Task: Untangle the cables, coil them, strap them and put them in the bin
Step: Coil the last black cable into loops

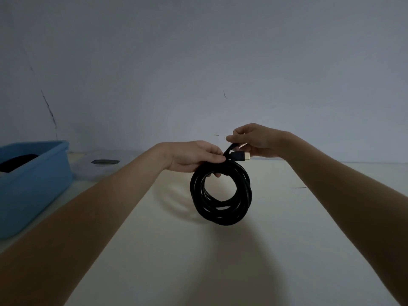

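Note:
A black cable (220,195) hangs as a round coil above the pale table (276,228), held up in mid-air. My left hand (194,156) grips the top of the coil, fingers curled through the loops. My right hand (251,140) pinches a black strip at the coil's top, just above the cable's plug with its gold tip (241,155). Whether that strip is a strap or the cable's end I cannot tell. The blue bin (33,184) stands at the left edge with something dark inside.
A small dark strip (106,161) lies on the table behind the bin, near the wall. A grey wall (198,74) closes off the far side of the table. A thin dark mark (300,187) sits on the table at right.

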The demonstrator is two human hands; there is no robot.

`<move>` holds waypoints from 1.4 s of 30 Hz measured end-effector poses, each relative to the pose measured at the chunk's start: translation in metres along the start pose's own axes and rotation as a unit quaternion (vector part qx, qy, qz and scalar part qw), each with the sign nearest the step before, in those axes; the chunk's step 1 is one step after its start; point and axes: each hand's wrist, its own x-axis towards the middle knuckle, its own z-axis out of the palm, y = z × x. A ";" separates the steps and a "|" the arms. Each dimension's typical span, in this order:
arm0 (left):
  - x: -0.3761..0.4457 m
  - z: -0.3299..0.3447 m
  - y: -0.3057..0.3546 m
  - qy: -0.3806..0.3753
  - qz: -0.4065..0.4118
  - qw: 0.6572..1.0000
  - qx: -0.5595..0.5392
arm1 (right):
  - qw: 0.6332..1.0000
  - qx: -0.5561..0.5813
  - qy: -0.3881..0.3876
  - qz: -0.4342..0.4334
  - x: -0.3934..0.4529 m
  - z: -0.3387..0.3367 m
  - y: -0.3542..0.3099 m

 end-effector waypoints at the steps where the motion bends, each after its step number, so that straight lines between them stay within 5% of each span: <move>1: 0.001 0.001 0.000 0.007 0.003 1.000 0.005 | 1.000 -0.013 0.017 -0.005 0.001 0.001 0.001; 6: 0.004 0.002 0.004 0.046 0.047 0.998 0.011 | 0.997 0.014 0.059 -0.038 0.000 0.001 0.003; 11: 0.003 0.004 0.012 0.057 0.103 0.993 -0.028 | 0.996 0.066 -0.013 -0.065 -0.009 0.011 0.012; 16: 0.006 0.002 0.013 0.101 0.083 0.990 -0.052 | 0.995 0.064 0.057 -0.049 -0.005 0.020 0.015; 26: 0.009 0.008 0.023 0.071 0.074 0.994 -0.027 | 0.996 0.028 0.082 -0.015 -0.008 0.009 0.010; 33: 0.007 -0.003 0.024 0.128 0.057 0.990 -0.033 | 0.996 -0.048 0.073 -0.005 -0.013 -0.003 0.001; 42: 0.008 -0.003 0.026 0.148 0.069 0.987 -0.006 | 0.989 0.130 0.027 -0.068 -0.023 -0.005 -0.011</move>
